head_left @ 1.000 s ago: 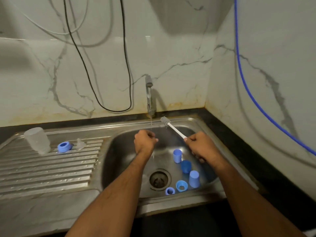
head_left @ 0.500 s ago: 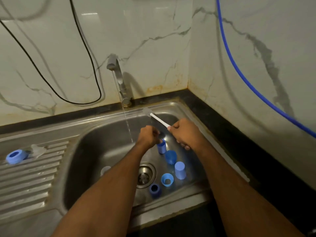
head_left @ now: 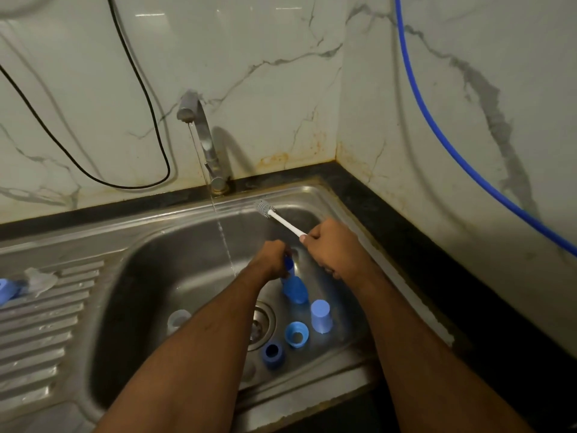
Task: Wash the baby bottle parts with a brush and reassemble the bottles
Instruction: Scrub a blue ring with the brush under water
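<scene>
Over the steel sink [head_left: 175, 245], I have my left hand [head_left: 273, 259] curled round a small blue cap [head_left: 288, 265], gripping it just above the basin floor, near the thin stream falling from the tap [head_left: 203, 135]. My right hand [head_left: 331, 248] is closed round the white handle of the brush [head_left: 282, 220]; its long axis runs from my fist up and to the left, bristle head pointing toward the sink's back rim and the tap base.

I count five blue parts in the basin: the cap I hold, a darker blue cap [head_left: 295, 290] touching it from below, a pale blue cap [head_left: 321, 311] standing upside down, a light blue ring [head_left: 296, 335] lying open side up, and a dark blue ring [head_left: 272, 354] beside the drain [head_left: 262, 325]. One clear piece [head_left: 178, 320] lies left of my forearm; I cannot tell what it is.

On the ribbed drainboard [head_left: 40, 326] sit one clear teat [head_left: 39, 281] and one blue ring [head_left: 6, 292], cut off by the frame edge.
</scene>
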Available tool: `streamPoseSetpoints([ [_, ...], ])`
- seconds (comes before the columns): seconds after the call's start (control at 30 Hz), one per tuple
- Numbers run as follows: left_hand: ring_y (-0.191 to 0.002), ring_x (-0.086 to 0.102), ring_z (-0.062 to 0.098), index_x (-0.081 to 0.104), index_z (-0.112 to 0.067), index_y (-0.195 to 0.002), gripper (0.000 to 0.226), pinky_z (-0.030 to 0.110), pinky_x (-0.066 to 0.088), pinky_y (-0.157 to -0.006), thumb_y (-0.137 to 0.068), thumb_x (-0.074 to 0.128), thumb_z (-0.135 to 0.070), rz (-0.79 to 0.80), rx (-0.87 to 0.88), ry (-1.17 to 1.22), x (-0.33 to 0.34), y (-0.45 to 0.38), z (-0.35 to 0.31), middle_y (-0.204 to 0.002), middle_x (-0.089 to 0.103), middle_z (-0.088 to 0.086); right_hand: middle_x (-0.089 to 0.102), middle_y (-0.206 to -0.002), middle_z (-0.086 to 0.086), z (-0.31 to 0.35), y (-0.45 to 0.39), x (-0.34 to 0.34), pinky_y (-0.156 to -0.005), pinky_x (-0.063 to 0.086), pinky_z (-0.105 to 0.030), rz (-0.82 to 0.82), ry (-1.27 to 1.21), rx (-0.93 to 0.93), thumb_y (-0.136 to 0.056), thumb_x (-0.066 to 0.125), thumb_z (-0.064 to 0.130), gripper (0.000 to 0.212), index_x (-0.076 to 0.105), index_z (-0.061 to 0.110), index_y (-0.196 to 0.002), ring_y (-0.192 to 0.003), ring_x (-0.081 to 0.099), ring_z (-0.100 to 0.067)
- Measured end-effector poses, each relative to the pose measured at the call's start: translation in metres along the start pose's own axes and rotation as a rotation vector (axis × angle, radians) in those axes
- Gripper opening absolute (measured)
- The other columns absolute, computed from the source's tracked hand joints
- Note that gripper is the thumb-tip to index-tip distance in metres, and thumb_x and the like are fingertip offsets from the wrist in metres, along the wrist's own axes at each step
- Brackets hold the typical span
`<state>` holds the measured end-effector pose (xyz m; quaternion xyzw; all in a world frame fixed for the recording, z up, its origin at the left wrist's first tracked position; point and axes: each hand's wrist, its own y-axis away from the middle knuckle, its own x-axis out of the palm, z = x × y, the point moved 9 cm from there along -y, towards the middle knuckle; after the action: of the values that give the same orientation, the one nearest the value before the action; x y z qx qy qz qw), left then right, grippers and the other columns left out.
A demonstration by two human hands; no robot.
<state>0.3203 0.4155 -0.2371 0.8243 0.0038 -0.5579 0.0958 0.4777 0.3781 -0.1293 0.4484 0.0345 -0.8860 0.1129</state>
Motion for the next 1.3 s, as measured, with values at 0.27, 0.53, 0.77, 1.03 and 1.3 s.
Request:
streamPoseSetpoints([
  [0.27,-0.106,0.064,0.025,0.067,-0.010,-0.123,0.054,0.023,0.044,-0.077,-0.073,0.088,-0.016,-0.019,-0.026,0.016,-0.005,-0.001,0.006,-0.122,0.066,0.011,0.056,-0.080,-0.008,0.000,-0.002,0.003,-0.089,0.053,-0.041,0.013,-0.031,0.023,-0.103,0.055,0.035,0.028,0.068,0.010,-0.102,-0.082,0.055,-0.022],
  [0.53,-0.110,0.063,0.025,0.069,-0.013,-0.122,0.050,0.024,0.044,-0.080,-0.075,0.085,-0.015,-0.052,-0.034,0.065,-0.013,0.003,0.007,-0.122,0.068,0.009,0.054,-0.076,-0.007,-0.001,-0.004,0.004,-0.077,0.048,-0.036,0.000,-0.038,0.006,-0.102,0.056,0.036,0.028,0.067,0.012,-0.097,-0.077,0.053,-0.023],
  [0.77,-0.105,0.063,0.023,0.069,-0.009,-0.117,0.048,0.027,0.049,-0.081,-0.073,0.087,-0.016,-0.110,-0.127,0.148,-0.026,0.012,0.027,-0.119,0.067,0.009,0.047,-0.069,-0.003,0.002,-0.004,0.005,-0.077,0.047,-0.036,0.013,-0.057,-0.021,-0.102,0.055,0.036,0.024,0.060,0.017,-0.090,-0.073,0.051,-0.021],
  [1.03,-0.096,0.067,0.022,0.070,-0.005,-0.107,0.033,0.030,0.057,-0.073,-0.080,0.083,-0.017,-0.311,-0.228,0.451,-0.066,0.052,0.067,-0.106,0.069,0.011,0.053,-0.059,-0.004,0.008,0.006,-0.001,-0.058,0.043,-0.028,-0.006,-0.092,-0.078,-0.101,0.056,0.037,0.034,0.071,0.010,-0.085,-0.053,0.048,-0.015],
  [1.3,-0.099,0.067,0.029,0.067,-0.005,-0.106,0.021,0.037,0.059,-0.078,-0.089,0.075,-0.014,-0.574,-0.461,1.094,-0.088,0.100,0.115,-0.113,0.069,0.020,0.060,-0.060,-0.006,0.027,0.026,0.001,-0.056,0.054,-0.035,0.003,-0.057,-0.145,-0.099,0.058,0.042,0.038,0.069,0.013,-0.077,-0.053,0.058,-0.020],
])
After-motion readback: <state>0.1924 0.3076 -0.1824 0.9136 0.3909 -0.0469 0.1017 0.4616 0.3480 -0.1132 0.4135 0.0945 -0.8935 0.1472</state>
